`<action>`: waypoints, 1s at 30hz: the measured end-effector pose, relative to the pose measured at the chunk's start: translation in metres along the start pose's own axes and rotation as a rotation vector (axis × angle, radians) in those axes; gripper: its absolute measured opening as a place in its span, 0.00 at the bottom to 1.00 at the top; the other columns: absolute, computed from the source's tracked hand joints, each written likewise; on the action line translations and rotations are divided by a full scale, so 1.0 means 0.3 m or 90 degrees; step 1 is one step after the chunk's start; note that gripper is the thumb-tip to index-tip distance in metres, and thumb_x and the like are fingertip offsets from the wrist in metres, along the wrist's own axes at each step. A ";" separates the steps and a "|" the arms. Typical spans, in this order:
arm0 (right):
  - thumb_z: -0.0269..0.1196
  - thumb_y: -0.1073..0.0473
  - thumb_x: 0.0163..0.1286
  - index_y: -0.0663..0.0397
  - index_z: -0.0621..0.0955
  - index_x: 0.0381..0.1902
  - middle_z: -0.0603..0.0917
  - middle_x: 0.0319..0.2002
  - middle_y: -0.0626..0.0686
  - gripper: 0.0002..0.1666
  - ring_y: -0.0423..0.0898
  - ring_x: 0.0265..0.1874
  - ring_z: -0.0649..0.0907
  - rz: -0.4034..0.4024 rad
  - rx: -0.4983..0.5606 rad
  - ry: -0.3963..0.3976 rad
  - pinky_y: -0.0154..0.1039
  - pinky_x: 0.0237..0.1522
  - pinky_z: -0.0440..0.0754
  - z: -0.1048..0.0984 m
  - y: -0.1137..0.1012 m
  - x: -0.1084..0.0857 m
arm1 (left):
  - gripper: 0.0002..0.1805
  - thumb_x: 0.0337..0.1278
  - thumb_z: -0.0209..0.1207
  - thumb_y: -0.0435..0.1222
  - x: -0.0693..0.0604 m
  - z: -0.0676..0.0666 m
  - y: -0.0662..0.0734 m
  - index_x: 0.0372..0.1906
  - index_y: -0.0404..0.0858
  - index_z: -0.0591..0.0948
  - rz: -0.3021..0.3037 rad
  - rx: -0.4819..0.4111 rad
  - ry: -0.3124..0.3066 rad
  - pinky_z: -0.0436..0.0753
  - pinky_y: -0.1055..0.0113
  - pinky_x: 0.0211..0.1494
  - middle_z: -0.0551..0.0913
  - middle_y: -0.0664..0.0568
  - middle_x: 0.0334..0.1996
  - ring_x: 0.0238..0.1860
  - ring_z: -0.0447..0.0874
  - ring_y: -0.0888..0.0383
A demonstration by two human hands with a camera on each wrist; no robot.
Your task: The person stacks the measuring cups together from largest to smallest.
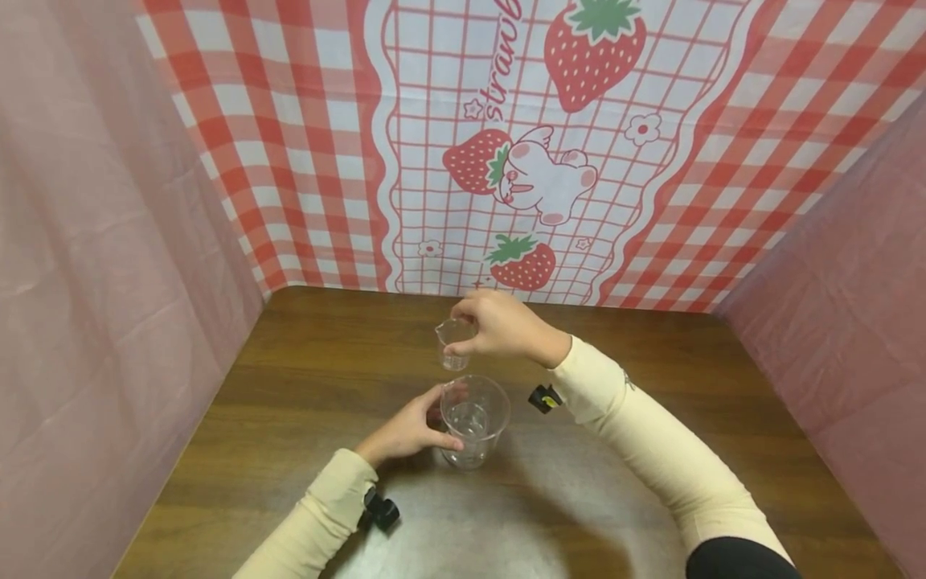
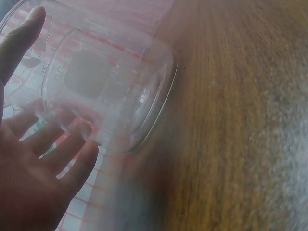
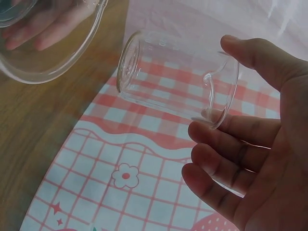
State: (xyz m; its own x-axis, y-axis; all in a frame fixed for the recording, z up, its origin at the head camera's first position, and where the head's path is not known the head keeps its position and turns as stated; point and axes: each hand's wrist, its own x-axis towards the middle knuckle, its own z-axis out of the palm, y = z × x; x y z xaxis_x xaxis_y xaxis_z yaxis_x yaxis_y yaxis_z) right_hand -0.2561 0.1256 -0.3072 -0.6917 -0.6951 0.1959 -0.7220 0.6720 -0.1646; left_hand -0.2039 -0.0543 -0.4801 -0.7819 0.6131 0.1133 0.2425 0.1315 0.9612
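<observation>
And here's my left hand, wrapped round the large clear glass beaker, thumb on the near side, fingers curving along the far side! That beaker stands upright on the brown wood-grain table, mouth up, a pale grey patch printed on its wall.

Over to my right hand: thumb and fingers pinched on the small clear spouted beaker, gripping it up by the rim! It's upright too, just beyond the large one's mouth and near its rim; whether its base clears the wood, I can't tell. Nor can I tell if either glass holds liquid.

Cream sleeves on both my arms, a small black device at my left wrist. And what a backdrop: a red-and-white checked cloth with strawberries and a white bunny, flanked by plain pink curtains on both sides!
</observation>
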 end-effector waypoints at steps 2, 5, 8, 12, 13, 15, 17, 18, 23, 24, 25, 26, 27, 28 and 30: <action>0.74 0.43 0.52 0.58 0.85 0.41 0.80 0.29 0.48 0.27 0.42 0.28 0.76 0.004 -0.002 -0.001 0.34 0.32 0.78 -0.002 0.000 -0.005 | 0.49 0.43 0.74 0.35 0.001 0.000 -0.001 0.73 0.36 0.61 0.004 0.004 0.003 0.74 0.49 0.69 0.69 0.40 0.69 0.66 0.72 0.42; 0.74 0.43 0.52 0.58 0.85 0.41 0.80 0.29 0.48 0.27 0.42 0.29 0.77 0.004 -0.002 0.001 0.34 0.32 0.78 -0.005 -0.001 -0.011 | 0.49 0.44 0.74 0.35 0.000 0.001 -0.002 0.72 0.36 0.62 0.007 0.009 0.004 0.74 0.49 0.69 0.70 0.39 0.69 0.66 0.72 0.42; 0.74 0.43 0.51 0.58 0.85 0.41 0.81 0.29 0.48 0.27 0.42 0.29 0.77 -0.004 -0.001 0.007 0.34 0.33 0.79 -0.008 -0.001 -0.017 | 0.48 0.44 0.73 0.35 -0.002 0.002 0.003 0.72 0.36 0.62 0.004 0.008 0.005 0.74 0.48 0.69 0.70 0.39 0.68 0.66 0.72 0.42; 0.74 0.43 0.51 0.59 0.85 0.41 0.80 0.28 0.49 0.28 0.41 0.27 0.75 -0.014 0.002 0.014 0.33 0.30 0.77 -0.013 0.000 -0.031 | 0.47 0.44 0.73 0.35 -0.003 0.001 0.008 0.71 0.36 0.63 0.000 0.004 0.004 0.73 0.48 0.69 0.71 0.39 0.68 0.66 0.72 0.42; 0.74 0.43 0.51 0.59 0.85 0.41 0.80 0.28 0.49 0.28 0.41 0.27 0.75 -0.015 0.003 0.015 0.33 0.30 0.77 -0.014 -0.001 -0.034 | 0.47 0.44 0.73 0.35 -0.003 0.001 0.006 0.71 0.36 0.63 0.000 0.003 0.004 0.73 0.47 0.69 0.71 0.39 0.68 0.66 0.72 0.42; 0.74 0.43 0.51 0.59 0.85 0.41 0.81 0.28 0.49 0.28 0.41 0.26 0.75 -0.016 0.004 0.016 0.33 0.30 0.77 -0.015 0.000 -0.042 | 0.47 0.44 0.73 0.35 -0.001 0.002 0.004 0.71 0.35 0.63 0.002 -0.003 0.004 0.73 0.47 0.69 0.70 0.38 0.68 0.66 0.72 0.41; 0.75 0.43 0.51 0.58 0.85 0.41 0.81 0.28 0.48 0.27 0.40 0.27 0.76 -0.010 0.002 0.017 0.33 0.30 0.79 -0.014 -0.001 -0.049 | 0.47 0.44 0.73 0.35 -0.001 0.001 0.001 0.71 0.34 0.63 0.001 -0.006 0.005 0.73 0.47 0.70 0.70 0.38 0.68 0.66 0.72 0.41; 0.74 0.43 0.51 0.58 0.85 0.41 0.81 0.28 0.48 0.28 0.40 0.27 0.77 -0.005 0.002 0.015 0.33 0.31 0.79 -0.014 -0.001 -0.051 | 0.47 0.43 0.74 0.34 0.000 0.001 -0.002 0.71 0.34 0.63 0.002 -0.009 0.005 0.73 0.47 0.70 0.70 0.38 0.68 0.66 0.72 0.41; 0.74 0.42 0.51 0.57 0.85 0.42 0.81 0.30 0.47 0.28 0.41 0.29 0.78 0.012 0.002 0.006 0.34 0.32 0.80 -0.017 -0.006 -0.070 | 0.47 0.43 0.74 0.34 0.000 0.001 -0.003 0.70 0.32 0.63 0.001 -0.019 0.007 0.72 0.47 0.70 0.69 0.37 0.69 0.66 0.71 0.40; 0.74 0.42 0.51 0.56 0.85 0.42 0.81 0.30 0.47 0.28 0.41 0.29 0.78 0.013 0.002 0.005 0.34 0.32 0.80 -0.017 -0.007 -0.074 | 0.48 0.43 0.74 0.35 0.000 0.001 -0.002 0.70 0.32 0.63 0.001 -0.018 0.006 0.72 0.47 0.70 0.69 0.37 0.69 0.66 0.71 0.40; 0.74 0.41 0.51 0.56 0.85 0.42 0.81 0.30 0.47 0.28 0.41 0.29 0.78 0.014 0.003 0.004 0.34 0.32 0.80 -0.018 -0.008 -0.078 | 0.48 0.43 0.74 0.35 -0.001 0.001 -0.001 0.71 0.32 0.63 0.002 -0.016 0.006 0.73 0.48 0.70 0.69 0.36 0.68 0.66 0.71 0.39; 0.74 0.41 0.51 0.56 0.85 0.42 0.81 0.30 0.47 0.28 0.40 0.29 0.78 0.015 0.004 0.003 0.34 0.32 0.80 -0.017 -0.008 -0.083 | 0.48 0.43 0.74 0.35 -0.001 0.000 0.001 0.71 0.31 0.62 -0.001 -0.015 0.006 0.73 0.48 0.70 0.69 0.36 0.68 0.66 0.72 0.40; 0.74 0.41 0.51 0.56 0.85 0.42 0.81 0.30 0.47 0.28 0.40 0.29 0.78 0.014 0.004 0.004 0.34 0.32 0.80 -0.016 -0.007 -0.086 | 0.49 0.43 0.74 0.35 -0.002 0.000 0.001 0.71 0.31 0.62 -0.003 -0.014 0.005 0.73 0.48 0.70 0.69 0.36 0.68 0.66 0.72 0.40; 0.74 0.41 0.51 0.56 0.85 0.42 0.81 0.30 0.47 0.28 0.40 0.29 0.78 0.014 0.004 0.004 0.34 0.32 0.80 -0.015 -0.007 -0.089 | 0.49 0.43 0.74 0.35 -0.002 0.000 0.002 0.71 0.31 0.62 -0.004 -0.012 0.005 0.73 0.48 0.70 0.70 0.36 0.68 0.66 0.72 0.40; 0.74 0.41 0.51 0.55 0.85 0.42 0.81 0.30 0.47 0.28 0.40 0.29 0.77 0.012 0.003 0.007 0.33 0.32 0.79 -0.012 -0.006 -0.094 | 0.49 0.43 0.74 0.35 -0.003 -0.001 0.004 0.71 0.31 0.61 -0.006 -0.009 0.004 0.74 0.49 0.69 0.70 0.36 0.68 0.65 0.73 0.40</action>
State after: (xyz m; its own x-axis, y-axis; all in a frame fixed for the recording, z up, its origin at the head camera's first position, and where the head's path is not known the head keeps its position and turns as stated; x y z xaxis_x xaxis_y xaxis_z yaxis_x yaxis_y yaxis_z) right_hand -0.2353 0.1451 -0.3089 -0.7044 -0.6801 0.2030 -0.7095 0.6832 -0.1731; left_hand -0.2030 -0.0549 -0.4789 -0.7877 0.6068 0.1062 0.2272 0.1260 0.9657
